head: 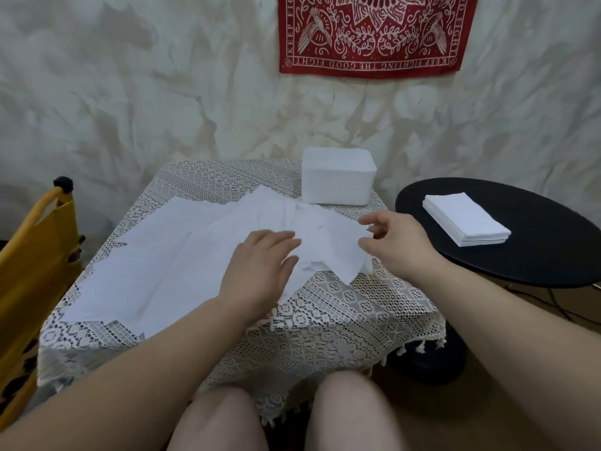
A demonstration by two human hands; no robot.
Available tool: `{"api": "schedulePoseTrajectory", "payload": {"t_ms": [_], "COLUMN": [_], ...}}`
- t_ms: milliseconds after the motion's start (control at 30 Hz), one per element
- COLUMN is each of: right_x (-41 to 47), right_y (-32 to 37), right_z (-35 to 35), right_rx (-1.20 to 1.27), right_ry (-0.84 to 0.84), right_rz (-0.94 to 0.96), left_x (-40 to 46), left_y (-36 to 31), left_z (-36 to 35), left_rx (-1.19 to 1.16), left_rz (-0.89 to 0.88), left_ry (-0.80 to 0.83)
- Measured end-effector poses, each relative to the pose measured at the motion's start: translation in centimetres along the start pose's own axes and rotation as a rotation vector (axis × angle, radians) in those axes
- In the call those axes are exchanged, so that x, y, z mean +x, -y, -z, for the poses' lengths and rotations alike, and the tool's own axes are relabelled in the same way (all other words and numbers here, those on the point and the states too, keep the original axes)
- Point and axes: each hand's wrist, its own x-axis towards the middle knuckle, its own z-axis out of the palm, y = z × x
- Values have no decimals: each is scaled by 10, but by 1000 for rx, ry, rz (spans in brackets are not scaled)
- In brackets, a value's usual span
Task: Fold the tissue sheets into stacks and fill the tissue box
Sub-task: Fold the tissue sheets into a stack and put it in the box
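Left hand (260, 268) flat with straight fingers on loose white tissue sheets (182, 255), right hand (395, 242) pinching a sheet's edge, lace-covered counter (325, 327), white rectangular tissue box (338, 179) behind

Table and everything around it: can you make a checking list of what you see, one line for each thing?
Surface: small table under a lace tablecloth.
Job's things: loose tissue sheets spread unfolded over the cloth; white tissue box at the far edge; folded stack on the black round side table to the right.
Clutter: nothing seen.
Hands: left hand lies flat on the sheets, fingers straight; right hand at a sheet's edge, thumb and fingers curved; whether it pinches cannot be told.
Cables: dark cables on the floor under the side table.
Surroundings: yellow chair at left; red patterned cloth on the wall.
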Motion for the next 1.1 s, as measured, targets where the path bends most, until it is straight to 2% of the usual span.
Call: {"api": "schedulePoseTrajectory", "payload": {"t_ms": [100, 233, 400, 467, 567, 633, 733, 800, 867, 933, 1100], "right_x": [-4, -9, -9, -9, -7, -3, -11, -23, -39, -52, -59], "right_y": [5, 10, 3, -3, -15, -17, -16, -34, -60, -77, -81], "right_z": [14, 27, 36, 37, 34, 33, 33, 28, 20, 12, 10], "right_rx": [214, 509, 601, 541, 120, -85, -109, -176, -278, -354, -389], "right_ry": [159, 298, 326, 299, 155, 0, -168, -139, -27, 88, 156], "right_rz": [-15, -69, -105, -105, 12, 124, 238, 267, 314, 376, 460], "left_x": [31, 51, 53, 50, 48, 52, 50, 32, 7, -13, -17], "left_y": [-21, -30, -28, -24, -23, -27, -35, -38, -38, -36, -33], "left_z": [17, 27, 34, 34, 30, 30, 32, 23, 4, -12, -13], "left_rx": [-115, -183, -411, -413, -363, -318, -261, -209, -141, -97, -160], "left_rz": [12, -22, 194, 234, 256, 255, 152, 74, 27, 5, 20], "left_ry": [-25, 121, 239, 251, 249, 148, -44, 57, 273, 402, 406]}}
